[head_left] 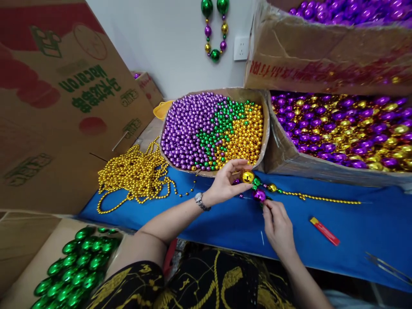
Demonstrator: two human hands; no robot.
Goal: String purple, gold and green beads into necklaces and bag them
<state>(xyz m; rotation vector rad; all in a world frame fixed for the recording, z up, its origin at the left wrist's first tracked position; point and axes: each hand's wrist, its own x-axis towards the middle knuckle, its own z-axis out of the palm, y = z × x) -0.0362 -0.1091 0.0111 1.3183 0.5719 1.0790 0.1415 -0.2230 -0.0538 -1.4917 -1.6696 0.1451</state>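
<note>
A bead strand (259, 195) with large gold, purple and green beads lies between my two hands, over the blue cloth. My left hand (225, 182), with a silver watch on its wrist, curls thumb and fingers around the strand at the big gold bead (247, 177). Just below the large purple bead, my right hand (278, 219) pinches the strand's lower end; the fingertips partly hide what they grip. To the right, a thin gold bead chain (322, 198) stretches out from the strand, with a fine thread at its end.
Behind my hands stands a box of small purple, green and gold beads (189, 128). Gold bead chains (131, 171) lie heaped at left. A red-and-yellow packet (325, 231) and metal tweezers (388, 266) lie at right. A box (283, 146) holds larger beads. Green beads (77, 266) sit lower left.
</note>
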